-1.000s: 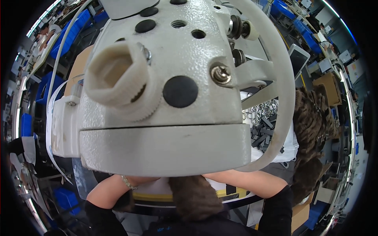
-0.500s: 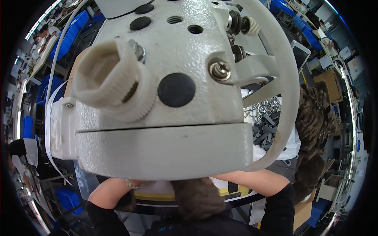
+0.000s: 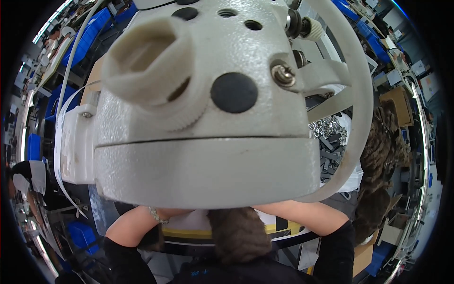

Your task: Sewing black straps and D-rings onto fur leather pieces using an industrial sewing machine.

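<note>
The white head of a sewing machine [image 3: 208, 173] fills the middle and hides the fingers of both hands. My left hand [image 3: 179, 211] shows only as a strip beyond a beaded bracelet [image 3: 158, 215], at the machine's lower edge. From the other side my right hand [image 3: 266, 207] passes under the same edge. Between my forearms a brown furry piece [image 3: 239, 234] hangs over the yellow-striped table edge [image 3: 189, 233]; its far end is hidden by the machine. Whether either hand grips it cannot be seen.
Right of the machine, metal rings [image 3: 327, 127] and dark grey strips [image 3: 331, 154] lie on white plastic. More brown fur [image 3: 380, 142] is heaped at the right, near a cardboard box [image 3: 397, 104]. Blue bins [image 3: 81, 236] and another person [image 3: 29, 180] are at the left.
The machine head appears a little higher and further right in view. More of my left wrist and bracelet shows. My forearms stay nearly in place, and the furry piece still hangs between them.
</note>
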Motion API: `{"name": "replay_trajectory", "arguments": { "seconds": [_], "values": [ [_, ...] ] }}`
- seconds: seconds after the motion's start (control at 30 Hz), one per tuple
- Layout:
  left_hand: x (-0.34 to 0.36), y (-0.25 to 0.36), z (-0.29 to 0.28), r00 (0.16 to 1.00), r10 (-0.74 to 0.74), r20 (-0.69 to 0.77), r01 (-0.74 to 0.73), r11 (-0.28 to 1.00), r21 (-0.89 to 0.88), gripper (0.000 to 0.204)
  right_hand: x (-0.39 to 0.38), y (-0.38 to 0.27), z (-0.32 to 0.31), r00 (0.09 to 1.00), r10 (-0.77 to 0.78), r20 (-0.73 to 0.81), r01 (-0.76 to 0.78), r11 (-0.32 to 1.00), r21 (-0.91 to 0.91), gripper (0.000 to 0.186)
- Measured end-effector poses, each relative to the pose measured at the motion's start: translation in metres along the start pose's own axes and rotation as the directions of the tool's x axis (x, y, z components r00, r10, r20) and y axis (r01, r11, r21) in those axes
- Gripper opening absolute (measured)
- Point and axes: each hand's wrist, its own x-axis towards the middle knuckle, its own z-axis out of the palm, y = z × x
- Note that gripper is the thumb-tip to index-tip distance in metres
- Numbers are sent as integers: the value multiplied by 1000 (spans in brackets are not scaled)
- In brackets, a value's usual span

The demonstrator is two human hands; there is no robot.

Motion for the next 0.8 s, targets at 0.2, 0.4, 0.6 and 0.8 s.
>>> {"name": "replay_trajectory", "arguments": {
  "seconds": [0.2,0.4,0.6,0.8],
  "values": [
    [-3,7,3,996,68,-58,-53,972,227,31,4,6,-4,999,-39,35,39,999,9,25],
    [-3,0,0,990,-139,-34,141,986,90,43,7,0,-12,989,-41,144,65,984,-169,23],
    [-4,4,-8,995,-97,-14,97,994,48,32,8,-4,-11,985,0,173,15,996,-86,27],
    [-5,7,-2,994,-32,-108,41,996,84,31,8,-4,-11,985,10,171,4,997,-81,28]
  ]
}}
